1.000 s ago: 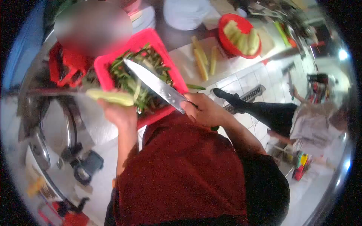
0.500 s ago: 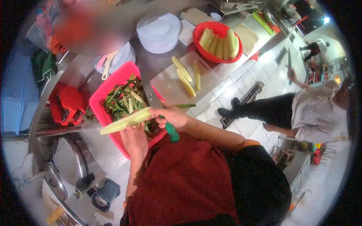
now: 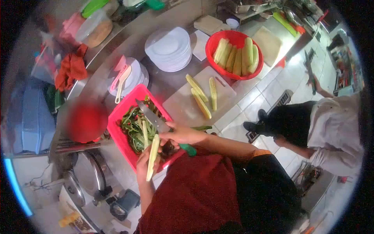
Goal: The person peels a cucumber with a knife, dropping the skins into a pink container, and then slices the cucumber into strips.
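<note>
Head view shows a metal counter point(image 3: 157, 86), tiled floor point(image 3: 249, 98).

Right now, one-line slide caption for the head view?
Left hand holding a peeled cucumber, right hand a green-handled knife, over a pink tub of green peelings.

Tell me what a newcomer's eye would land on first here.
Probably the bright pink bin of green peelings, left of centre. Next, the big knife in the right hand, its blade over that bin, and the pale cucumber piece in the left hand. Beyond the cutting board, a red basket of peeled cucumbers stands out too.
</note>
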`<action>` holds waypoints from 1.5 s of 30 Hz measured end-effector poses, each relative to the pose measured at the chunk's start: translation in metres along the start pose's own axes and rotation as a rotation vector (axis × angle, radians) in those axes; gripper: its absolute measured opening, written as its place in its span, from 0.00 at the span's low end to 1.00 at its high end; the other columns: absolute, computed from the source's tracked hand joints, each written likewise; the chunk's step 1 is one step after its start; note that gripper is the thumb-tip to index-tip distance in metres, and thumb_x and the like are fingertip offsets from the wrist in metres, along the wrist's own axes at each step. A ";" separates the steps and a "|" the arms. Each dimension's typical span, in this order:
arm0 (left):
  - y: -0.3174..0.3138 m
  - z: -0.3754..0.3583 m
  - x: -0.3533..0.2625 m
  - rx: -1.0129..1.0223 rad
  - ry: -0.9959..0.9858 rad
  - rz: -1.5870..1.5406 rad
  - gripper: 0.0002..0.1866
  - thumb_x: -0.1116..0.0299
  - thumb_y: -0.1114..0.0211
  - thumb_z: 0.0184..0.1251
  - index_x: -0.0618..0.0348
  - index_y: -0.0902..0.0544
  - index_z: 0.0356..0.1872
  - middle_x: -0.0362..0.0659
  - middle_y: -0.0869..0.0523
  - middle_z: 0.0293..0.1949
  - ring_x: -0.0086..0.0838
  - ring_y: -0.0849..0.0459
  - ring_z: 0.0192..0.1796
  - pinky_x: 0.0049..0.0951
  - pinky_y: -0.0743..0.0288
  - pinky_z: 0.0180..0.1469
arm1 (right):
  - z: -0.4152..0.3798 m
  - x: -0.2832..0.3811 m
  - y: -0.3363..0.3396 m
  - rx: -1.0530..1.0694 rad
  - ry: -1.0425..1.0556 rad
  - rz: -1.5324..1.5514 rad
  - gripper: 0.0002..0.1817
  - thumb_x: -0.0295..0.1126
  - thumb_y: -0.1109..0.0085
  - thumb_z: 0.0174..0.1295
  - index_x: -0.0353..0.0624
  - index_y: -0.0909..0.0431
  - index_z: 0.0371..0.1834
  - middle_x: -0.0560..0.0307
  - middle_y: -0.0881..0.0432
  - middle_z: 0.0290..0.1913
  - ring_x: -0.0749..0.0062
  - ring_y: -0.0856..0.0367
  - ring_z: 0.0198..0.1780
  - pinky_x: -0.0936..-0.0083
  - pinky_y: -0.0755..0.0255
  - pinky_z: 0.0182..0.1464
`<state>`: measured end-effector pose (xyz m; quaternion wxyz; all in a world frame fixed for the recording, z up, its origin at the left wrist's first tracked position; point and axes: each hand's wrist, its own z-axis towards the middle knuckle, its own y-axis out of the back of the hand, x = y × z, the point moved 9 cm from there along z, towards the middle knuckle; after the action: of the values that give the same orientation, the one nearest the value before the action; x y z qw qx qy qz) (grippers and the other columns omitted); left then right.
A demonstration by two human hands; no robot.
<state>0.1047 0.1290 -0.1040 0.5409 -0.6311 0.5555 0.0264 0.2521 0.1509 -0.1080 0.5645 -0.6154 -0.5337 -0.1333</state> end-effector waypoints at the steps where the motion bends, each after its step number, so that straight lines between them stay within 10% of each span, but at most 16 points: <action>1: -0.001 0.003 0.001 0.007 0.006 0.016 0.31 0.59 0.45 0.73 0.72 0.38 0.69 0.48 0.21 0.45 0.21 0.29 0.24 0.16 0.35 0.20 | -0.012 0.016 0.016 -0.078 -0.005 -0.143 0.19 0.39 0.43 0.69 0.40 0.32 0.57 0.54 0.15 0.36 0.80 0.26 0.20 0.76 0.28 0.23; 4: 0.010 0.014 -0.016 -0.126 -0.182 -0.023 0.26 0.62 0.45 0.74 0.60 0.35 0.69 0.47 0.20 0.45 0.23 0.27 0.24 0.18 0.32 0.20 | -0.046 0.071 0.107 -0.507 0.536 -0.773 0.20 0.31 0.44 0.65 0.44 0.28 0.60 0.50 0.17 0.44 0.68 0.20 0.25 0.76 0.25 0.25; 5: 0.001 0.016 -0.027 -0.075 -0.257 -0.011 0.25 0.60 0.44 0.74 0.58 0.34 0.68 0.46 0.20 0.44 0.24 0.26 0.25 0.20 0.30 0.21 | -0.054 0.069 0.154 -0.342 0.823 -0.273 0.22 0.28 0.43 0.60 0.47 0.26 0.60 0.49 0.18 0.42 0.67 0.20 0.26 0.75 0.25 0.25; 6: 0.002 0.019 -0.031 -0.097 -0.256 -0.048 0.25 0.60 0.43 0.73 0.58 0.34 0.67 0.46 0.21 0.44 0.24 0.26 0.26 0.21 0.30 0.22 | -0.080 0.097 0.190 -0.888 0.743 -0.946 0.15 0.29 0.45 0.63 0.44 0.27 0.53 0.50 0.20 0.35 0.67 0.23 0.23 0.75 0.28 0.23; 8: 0.005 0.028 -0.036 -0.093 -0.276 -0.121 0.25 0.60 0.42 0.72 0.58 0.32 0.65 0.45 0.22 0.45 0.25 0.26 0.31 0.21 0.30 0.26 | -0.101 0.105 0.256 -0.999 0.415 -0.106 0.07 0.32 0.49 0.67 0.41 0.29 0.43 0.54 0.23 0.27 0.71 0.26 0.20 0.75 0.31 0.20; 12: -0.016 0.054 -0.043 0.002 -0.310 -0.233 0.28 0.64 0.39 0.69 0.62 0.34 0.67 0.42 0.24 0.44 0.26 0.28 0.37 0.26 0.32 0.39 | -0.092 0.061 0.332 -0.966 0.241 0.261 0.11 0.37 0.55 0.68 0.41 0.27 0.40 0.56 0.24 0.21 0.73 0.29 0.15 0.75 0.34 0.17; 16: -0.030 0.068 -0.051 0.099 -0.328 -0.300 0.34 0.64 0.38 0.65 0.62 0.38 0.70 0.44 0.25 0.48 0.28 0.27 0.41 0.29 0.32 0.44 | -0.121 0.083 0.240 -0.969 0.324 0.192 0.10 0.37 0.53 0.71 0.42 0.31 0.37 0.60 0.30 0.20 0.77 0.35 0.15 0.75 0.37 0.16; 25: -0.040 0.050 -0.075 -0.137 -0.285 -0.128 0.30 0.42 0.59 0.78 0.57 0.30 0.63 0.38 0.25 0.38 0.24 0.27 0.38 0.26 0.29 0.39 | -0.056 0.075 0.046 -0.132 -0.058 -0.429 0.11 0.38 0.54 0.75 0.41 0.28 0.46 0.61 0.32 0.18 0.75 0.33 0.16 0.76 0.37 0.20; 29: -0.035 0.021 -0.078 -0.183 -0.409 -0.056 0.31 0.41 0.59 0.77 0.57 0.29 0.62 0.39 0.27 0.36 0.25 0.30 0.37 0.27 0.32 0.40 | -0.048 0.090 -0.004 -0.011 0.087 -0.775 0.10 0.35 0.57 0.76 0.42 0.31 0.38 0.68 0.35 0.17 0.84 0.36 0.16 0.81 0.42 0.18; 32: -0.022 0.005 -0.082 -0.271 -0.445 -0.003 0.31 0.41 0.60 0.77 0.58 0.30 0.62 0.39 0.27 0.35 0.25 0.30 0.34 0.25 0.33 0.37 | -0.036 0.104 -0.026 0.037 0.082 -1.049 0.10 0.31 0.51 0.71 0.34 0.30 0.35 0.37 0.27 0.24 0.41 0.25 0.27 0.60 0.35 0.30; 45: 0.019 -0.041 -0.112 -0.378 -0.513 0.161 0.30 0.43 0.63 0.79 0.62 0.27 0.56 0.41 0.23 0.34 0.25 0.29 0.31 0.24 0.32 0.33 | -0.005 0.117 -0.108 0.113 0.054 -1.403 0.13 0.35 0.54 0.72 0.35 0.29 0.37 0.32 0.24 0.27 0.31 0.23 0.36 0.46 0.34 0.35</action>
<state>0.0247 0.1787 -0.0283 0.5328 -0.6472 0.4344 0.3296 0.2136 0.1836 0.0430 0.3894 -0.0925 -0.7965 -0.4532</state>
